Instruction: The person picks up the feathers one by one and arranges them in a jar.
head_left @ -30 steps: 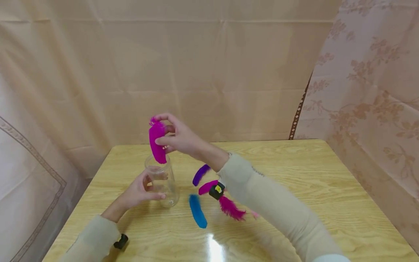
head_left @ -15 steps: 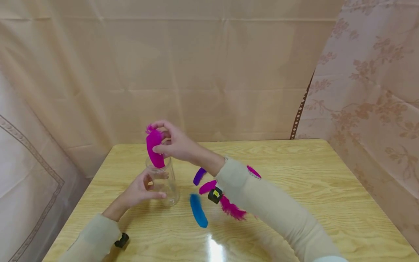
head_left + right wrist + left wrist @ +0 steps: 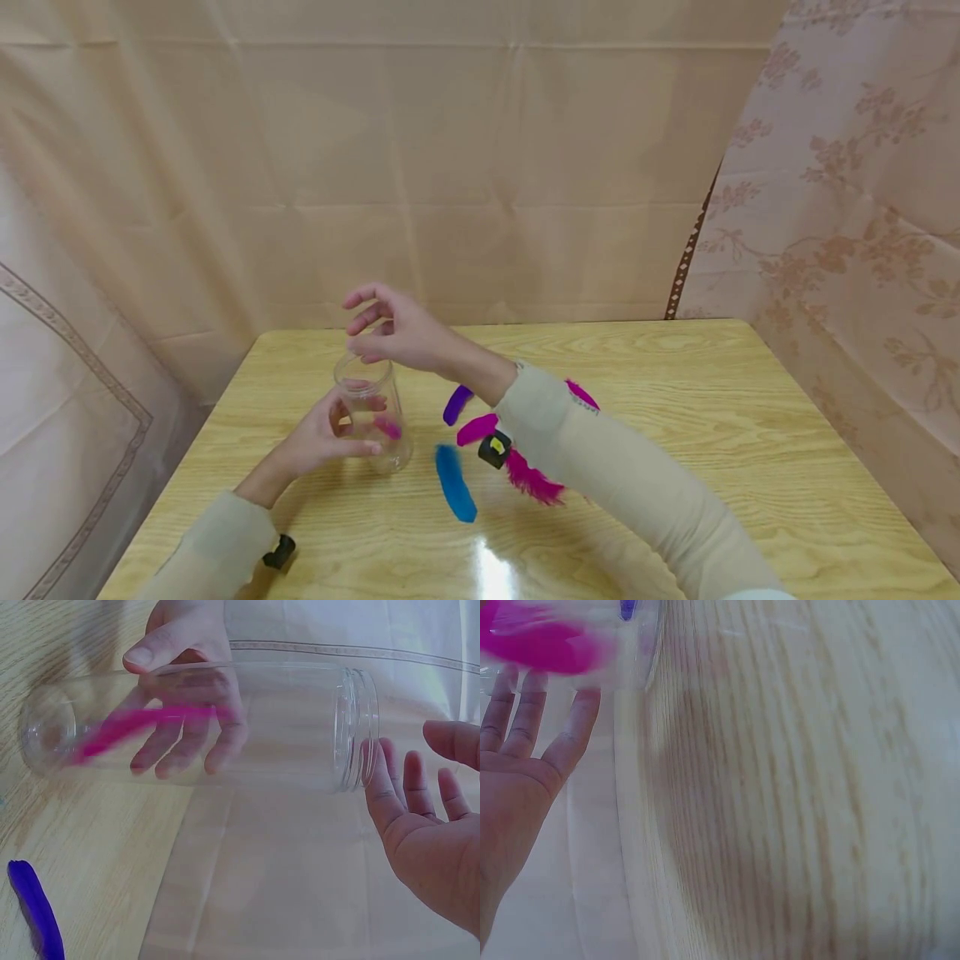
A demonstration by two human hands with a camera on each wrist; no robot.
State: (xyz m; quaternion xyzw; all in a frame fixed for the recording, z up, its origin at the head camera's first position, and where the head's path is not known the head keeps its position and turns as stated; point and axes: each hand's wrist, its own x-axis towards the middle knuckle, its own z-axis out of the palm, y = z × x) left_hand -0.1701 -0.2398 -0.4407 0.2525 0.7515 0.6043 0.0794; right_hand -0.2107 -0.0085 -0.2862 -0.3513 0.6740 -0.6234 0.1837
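Observation:
A clear glass jar (image 3: 390,457) stands upright on the wooden table. My left hand (image 3: 321,440) grips its side, with the thumb on the near side and the fingers behind, seen through the wall in the right wrist view. Inside the jar is a magenta feather (image 3: 154,718), blurred and tilted. The same feather (image 3: 544,646) shows through the wall in the left wrist view. Over the jar's mouth is my right hand (image 3: 397,329), fingers parted and holding nothing. Its fingertips are right at the threaded rim (image 3: 358,729).
Right of the jar lie a blue feather (image 3: 454,483), a purple feather (image 3: 455,407) and several pink ones, including a magenta feather (image 3: 477,428) and a fluffy dark pink feather (image 3: 534,482). My right sleeve (image 3: 622,467) crosses above them. A beige curtain (image 3: 480,167) hangs behind the table.
The right hand moved down toward the jar's mouth and let go of the magenta feather, which has dropped into the jar. The left hand keeps its grip on the jar.

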